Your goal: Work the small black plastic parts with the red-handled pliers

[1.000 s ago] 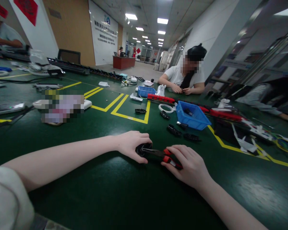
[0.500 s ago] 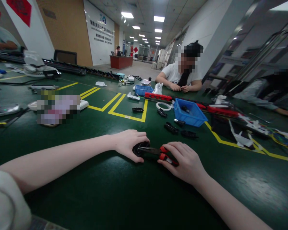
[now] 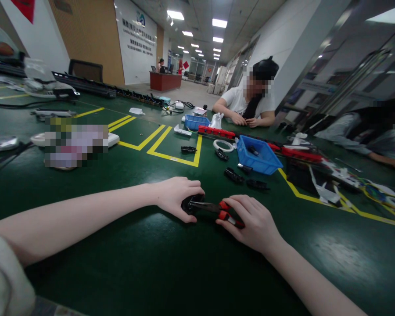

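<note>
My left hand (image 3: 181, 198) is closed around a small black plastic part (image 3: 188, 203) low over the green table (image 3: 145, 267). Red-and-black long-nose pliers (image 3: 222, 210) are gripped by their handles in my right hand (image 3: 252, 221). The jaws point left and their tips meet the black part; whether they pinch it cannot be made out. Much of the part is hidden by my left fingers. Beyond my hands lie similar loose black parts, among them one black piece (image 3: 233, 175) and another black piece (image 3: 258, 184).
A blue bin (image 3: 260, 161) with a black part inside stands ahead to the right, beside a white ring (image 3: 224, 146). Farther back are a smaller blue bin (image 3: 197, 122) and a red strip (image 3: 217, 131). A phone (image 3: 77, 147) lies at left. A person (image 3: 246, 103) sits across the table.
Both hands, the black part and the pliers hold nearly the same pose. The view has shifted slightly, so the background things sit a little differently.
</note>
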Motion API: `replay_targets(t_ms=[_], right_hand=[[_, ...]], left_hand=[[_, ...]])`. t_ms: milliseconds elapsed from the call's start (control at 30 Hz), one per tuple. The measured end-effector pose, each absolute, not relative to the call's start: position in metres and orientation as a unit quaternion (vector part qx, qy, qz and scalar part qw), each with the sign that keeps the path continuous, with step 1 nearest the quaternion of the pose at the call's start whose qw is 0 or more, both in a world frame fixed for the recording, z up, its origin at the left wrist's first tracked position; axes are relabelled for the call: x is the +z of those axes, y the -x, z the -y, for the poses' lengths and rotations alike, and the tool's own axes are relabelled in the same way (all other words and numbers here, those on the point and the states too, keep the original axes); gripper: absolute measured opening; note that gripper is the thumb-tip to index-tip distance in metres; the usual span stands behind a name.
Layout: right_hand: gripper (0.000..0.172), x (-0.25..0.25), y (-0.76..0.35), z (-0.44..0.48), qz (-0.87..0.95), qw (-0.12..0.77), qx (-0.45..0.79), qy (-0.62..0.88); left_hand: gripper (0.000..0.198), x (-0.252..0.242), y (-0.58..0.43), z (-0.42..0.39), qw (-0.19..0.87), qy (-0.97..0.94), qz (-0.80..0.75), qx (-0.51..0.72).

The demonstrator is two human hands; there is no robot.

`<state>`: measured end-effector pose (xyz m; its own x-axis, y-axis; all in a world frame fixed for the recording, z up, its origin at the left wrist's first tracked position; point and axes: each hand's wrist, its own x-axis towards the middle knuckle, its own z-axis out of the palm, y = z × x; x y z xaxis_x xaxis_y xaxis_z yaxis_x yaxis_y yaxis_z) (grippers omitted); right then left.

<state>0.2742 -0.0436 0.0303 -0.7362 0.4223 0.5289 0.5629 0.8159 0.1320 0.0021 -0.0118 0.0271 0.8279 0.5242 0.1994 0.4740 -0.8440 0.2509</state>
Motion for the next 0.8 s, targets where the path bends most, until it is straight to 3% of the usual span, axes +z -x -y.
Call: replay_targets(t_ms=[300, 800], right_hand=[[0.037, 0.031, -0.2705, 0.0479, 0.919, 0.226, -0.143, 0.288], [0.042, 0.029, -0.2772, 0.0467, 0.893, 0.289, -0.13, 0.32]], left_hand=[[0.06, 0.0285, -0.0025, 0.0132, 0.095, -0.952, -0.259, 0.136], [0.061, 0.0318, -0.0009, 0.0146, 0.102, -0.957, -0.239, 0.126]])
